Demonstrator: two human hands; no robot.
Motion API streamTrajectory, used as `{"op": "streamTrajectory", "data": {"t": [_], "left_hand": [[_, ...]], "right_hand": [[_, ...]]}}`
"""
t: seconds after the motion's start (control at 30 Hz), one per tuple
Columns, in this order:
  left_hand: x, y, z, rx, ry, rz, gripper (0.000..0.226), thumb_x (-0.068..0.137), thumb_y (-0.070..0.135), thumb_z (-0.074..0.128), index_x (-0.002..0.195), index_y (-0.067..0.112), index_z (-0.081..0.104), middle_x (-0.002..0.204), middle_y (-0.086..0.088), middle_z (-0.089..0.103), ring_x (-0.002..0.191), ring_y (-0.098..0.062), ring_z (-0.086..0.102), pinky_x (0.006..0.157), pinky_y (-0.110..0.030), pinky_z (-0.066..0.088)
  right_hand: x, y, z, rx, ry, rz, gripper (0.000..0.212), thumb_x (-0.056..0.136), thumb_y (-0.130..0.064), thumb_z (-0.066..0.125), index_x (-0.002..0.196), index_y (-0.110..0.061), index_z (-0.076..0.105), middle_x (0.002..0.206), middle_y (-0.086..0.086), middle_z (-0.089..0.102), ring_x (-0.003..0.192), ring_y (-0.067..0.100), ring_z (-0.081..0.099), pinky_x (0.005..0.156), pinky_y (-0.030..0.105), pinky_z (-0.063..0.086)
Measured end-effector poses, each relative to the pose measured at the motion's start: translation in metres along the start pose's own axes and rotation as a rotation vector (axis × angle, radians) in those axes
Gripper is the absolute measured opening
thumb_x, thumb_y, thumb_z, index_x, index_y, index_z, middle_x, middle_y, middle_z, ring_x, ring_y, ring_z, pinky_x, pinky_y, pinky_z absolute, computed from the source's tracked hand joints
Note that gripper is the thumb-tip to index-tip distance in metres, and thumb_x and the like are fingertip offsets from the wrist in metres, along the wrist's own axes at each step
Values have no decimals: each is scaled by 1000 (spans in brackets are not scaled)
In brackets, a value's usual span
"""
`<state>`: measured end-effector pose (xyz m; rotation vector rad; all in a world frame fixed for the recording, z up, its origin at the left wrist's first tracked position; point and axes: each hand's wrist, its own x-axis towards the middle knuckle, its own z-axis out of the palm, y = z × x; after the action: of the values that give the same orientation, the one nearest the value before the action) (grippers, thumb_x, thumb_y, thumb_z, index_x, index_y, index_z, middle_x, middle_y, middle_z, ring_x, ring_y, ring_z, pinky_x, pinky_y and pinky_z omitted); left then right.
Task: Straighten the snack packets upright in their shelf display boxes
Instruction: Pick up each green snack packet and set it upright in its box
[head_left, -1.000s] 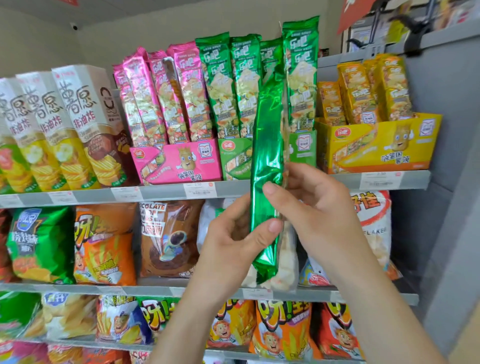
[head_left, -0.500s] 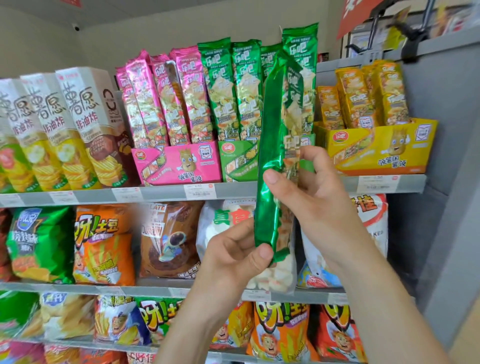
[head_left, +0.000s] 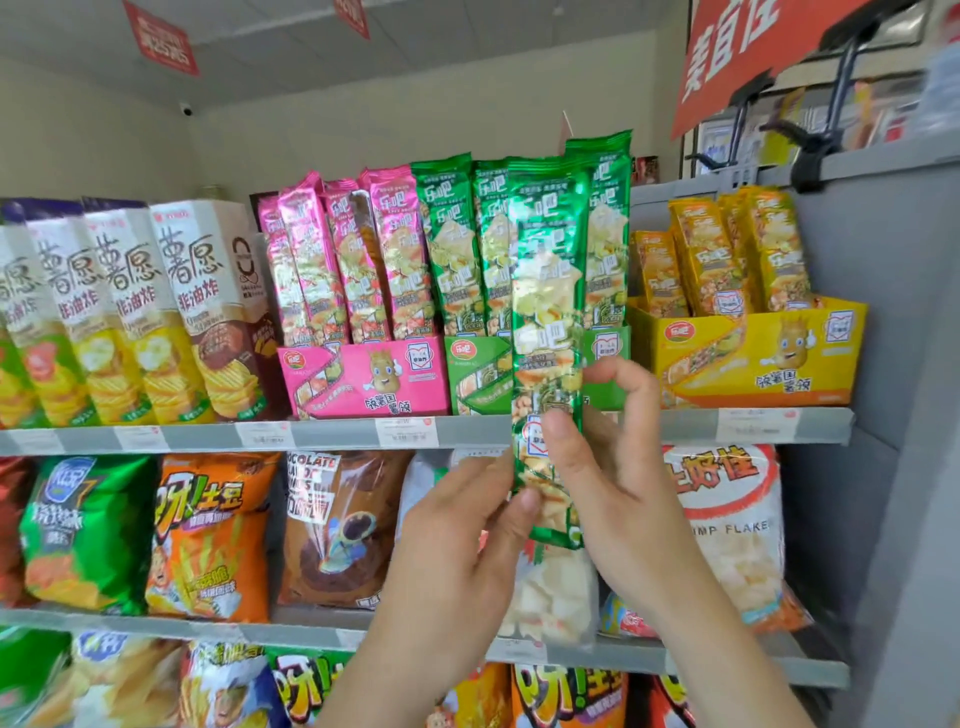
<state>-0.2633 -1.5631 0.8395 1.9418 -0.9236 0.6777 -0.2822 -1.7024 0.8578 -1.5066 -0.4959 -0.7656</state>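
My left hand (head_left: 467, 525) and right hand (head_left: 608, 467) both pinched the green packet (head_left: 545, 291) upright, the green box (head_left: 475, 376) just behind them.

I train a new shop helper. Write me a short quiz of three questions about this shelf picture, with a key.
1. True or false: the left hand and the right hand both hold the green packet.
2. Which colour is the box right of the green display box? A pink, B yellow, C blue.
3. Does the held packet stand in its box already?
Key: 1 true. 2 B, the yellow display box. 3 No; the hands hold it in front.
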Motion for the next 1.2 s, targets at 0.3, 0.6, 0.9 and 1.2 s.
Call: {"op": "streamTrajectory", "data": {"t": [0.3, 0.6, 0.9, 1.2], "left_hand": [[55, 15, -43, -380, 161, -162, 60, 73, 44, 69, 128, 49, 44, 101, 20, 68, 87, 2, 66, 67, -16, 53], [119, 36, -59, -305, 85, -84, 36, 83, 46, 54, 116, 31, 49, 63, 4, 47, 45, -12, 46, 43, -20, 40], [199, 66, -87, -137, 328, 293, 9, 95, 38, 52, 98, 36, 43, 66, 6, 55, 53, -14, 48, 48, -30, 45], [246, 76, -73, 186, 293, 402, 19, 96, 37, 54, 104, 28, 39, 67, 7, 56, 59, -20, 56, 62, -44, 53]], "right_hand": [[-10, 14, 5, -283, -1, -143, 32, 100, -53, 34, 131, -55, 37, 76, -29, 59, 56, -5, 55, 54, 4, 35], [-10, 9, 3, -173, -40, -98, 35, 94, -59, 39, 129, -60, 35, 87, -7, 69, 54, 10, 57, 51, 19, 45], [71, -38, -63, -468, 86, -219, 33, 91, -56, 42, 115, -42, 60, 109, -18, 68, 102, -9, 59, 82, 11, 47], [208, -71, -72, -1054, -238, -329, 59, 91, -26, 62, 145, -20, 42, 151, -1, 42, 141, 20, 33, 117, 39, 24]]}}
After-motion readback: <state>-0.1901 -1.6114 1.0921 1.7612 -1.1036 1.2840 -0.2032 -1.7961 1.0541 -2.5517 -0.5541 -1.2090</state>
